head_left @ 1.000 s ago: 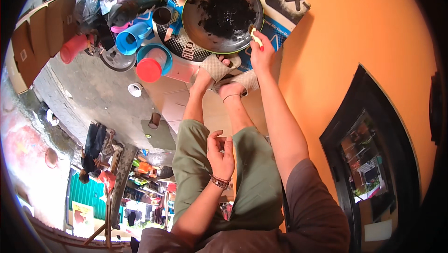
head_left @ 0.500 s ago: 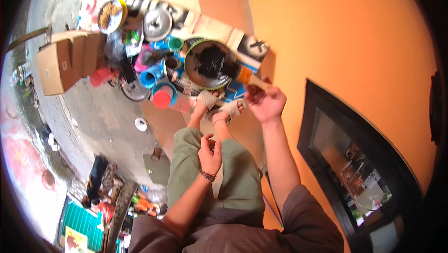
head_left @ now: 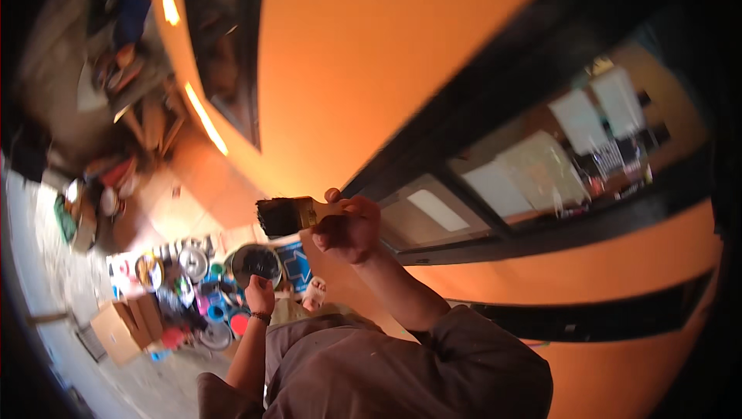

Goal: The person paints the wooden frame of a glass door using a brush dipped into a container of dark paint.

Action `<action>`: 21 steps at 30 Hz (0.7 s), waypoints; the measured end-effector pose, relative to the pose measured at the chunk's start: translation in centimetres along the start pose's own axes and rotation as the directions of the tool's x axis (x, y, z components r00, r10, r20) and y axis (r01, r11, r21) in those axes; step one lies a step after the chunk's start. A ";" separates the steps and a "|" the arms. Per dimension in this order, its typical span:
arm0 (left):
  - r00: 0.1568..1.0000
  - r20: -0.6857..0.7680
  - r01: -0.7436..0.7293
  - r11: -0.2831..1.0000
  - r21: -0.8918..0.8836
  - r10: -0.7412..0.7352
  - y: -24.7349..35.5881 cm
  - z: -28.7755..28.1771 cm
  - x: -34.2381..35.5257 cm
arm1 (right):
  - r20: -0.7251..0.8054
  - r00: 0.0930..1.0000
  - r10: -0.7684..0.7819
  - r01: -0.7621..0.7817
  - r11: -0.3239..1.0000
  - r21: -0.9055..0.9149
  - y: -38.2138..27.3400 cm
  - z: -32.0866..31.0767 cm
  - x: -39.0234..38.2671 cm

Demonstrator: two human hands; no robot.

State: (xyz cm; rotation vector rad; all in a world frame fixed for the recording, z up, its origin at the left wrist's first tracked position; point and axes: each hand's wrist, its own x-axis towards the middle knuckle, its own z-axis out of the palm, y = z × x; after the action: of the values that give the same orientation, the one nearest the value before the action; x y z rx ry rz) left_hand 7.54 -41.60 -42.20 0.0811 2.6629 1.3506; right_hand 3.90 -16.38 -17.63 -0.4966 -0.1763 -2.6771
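Observation:
A wide paintbrush [head_left: 283, 216] is gripped by its handle in my right hand [head_left: 348, 233]. Its bristles are coated in black and point left, beside the orange wall [head_left: 332, 71] and near the dark window frame [head_left: 390, 160]. My left hand [head_left: 260, 294] hangs lower, fingers curled in with nothing seen in them. Below it on the floor is a round pan [head_left: 246, 258] of black paint, partly hidden by that hand.
Around the pan sit blue and red cups, a silver lid [head_left: 193, 263] and a yellow-rimmed bowl [head_left: 148, 270]. An open cardboard box [head_left: 124, 334] stands at the left. A glass window [head_left: 533, 175] fills the right side.
My right hand has lifted the paintbrush from the pan up to the wall by the window frame. The view has tilted upward, and my left hand's fingers are more curled.

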 end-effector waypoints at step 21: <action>0.223 0.386 -0.851 0.372 -0.371 0.895 30.3 11.7 3.9 | 0.086 0.410 -0.908 0.722 0.266 -0.639 1.0 16.7 -14.5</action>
State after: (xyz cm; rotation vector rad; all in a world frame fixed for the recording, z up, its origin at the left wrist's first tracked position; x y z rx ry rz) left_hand 4.91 -13.85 -25.03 1.9411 1.9423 1.2864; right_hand 21.99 -8.66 -7.40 -0.1059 0.7869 -3.8534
